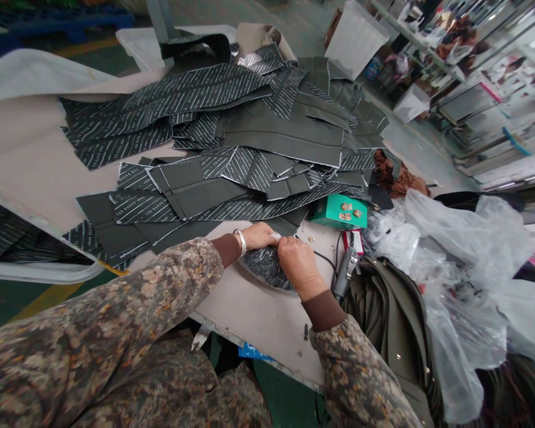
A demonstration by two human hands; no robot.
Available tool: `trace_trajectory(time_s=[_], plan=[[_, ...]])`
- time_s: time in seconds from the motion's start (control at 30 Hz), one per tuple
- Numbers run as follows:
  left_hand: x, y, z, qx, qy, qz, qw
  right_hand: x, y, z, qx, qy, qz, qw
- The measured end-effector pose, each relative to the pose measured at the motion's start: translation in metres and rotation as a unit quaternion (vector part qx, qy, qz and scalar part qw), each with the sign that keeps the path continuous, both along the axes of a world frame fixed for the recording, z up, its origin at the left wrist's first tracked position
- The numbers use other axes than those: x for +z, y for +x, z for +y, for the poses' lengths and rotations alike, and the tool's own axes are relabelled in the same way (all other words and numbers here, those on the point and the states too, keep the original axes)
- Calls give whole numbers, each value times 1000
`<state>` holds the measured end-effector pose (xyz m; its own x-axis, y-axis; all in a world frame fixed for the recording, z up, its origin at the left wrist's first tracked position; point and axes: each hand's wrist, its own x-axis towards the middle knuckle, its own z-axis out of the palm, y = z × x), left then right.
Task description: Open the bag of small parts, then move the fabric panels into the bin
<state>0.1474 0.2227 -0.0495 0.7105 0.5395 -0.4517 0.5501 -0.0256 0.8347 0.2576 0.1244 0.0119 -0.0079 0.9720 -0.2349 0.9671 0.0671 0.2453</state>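
A clear plastic bag [264,266] packed with small dark pieces lies on the table near its front edge. My left hand [257,236] pinches the gathered top of the bag from the left. On its other side my right hand [296,261] is closed on the same gathered plastic, knuckles up, touching the left fingertips. The exact contents of the bag are too small to tell. A grey handheld power tool [346,270] with a cord lies just right of my right hand. Behind it stands a green box [340,211] with several small metal pieces on top.
Layered dark strips [267,131], some printed with white lettering, cover the back of the table [22,139]. On the right are olive panels [386,315], crumpled clear plastic bags [468,255] and brown fringed material [405,178]. A small dark piece [305,331] lies near the front edge.
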Motion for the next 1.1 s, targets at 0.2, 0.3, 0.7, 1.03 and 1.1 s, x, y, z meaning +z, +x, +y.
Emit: trace_trajectory(time_s=[0.2, 0.3, 0.7, 1.03, 1.1], plan=[[-7, 3, 1, 10, 20, -4, 1000, -11, 3, 0, -42, 27, 17, 999], [-10, 4, 1, 8, 28, -6, 1000, -18, 6, 2, -84, 46, 34, 995], [4, -8, 2, -73, 23, -9, 997, -8, 41, 1, -112, 58, 186, 974], [10, 21, 15, -126, 41, 18, 991, -4, 28, -31, -54, 99, 107, 988], [10, 23, 12, -121, 51, 16, 991, -8, 25, -30, -50, 106, 82, 990]])
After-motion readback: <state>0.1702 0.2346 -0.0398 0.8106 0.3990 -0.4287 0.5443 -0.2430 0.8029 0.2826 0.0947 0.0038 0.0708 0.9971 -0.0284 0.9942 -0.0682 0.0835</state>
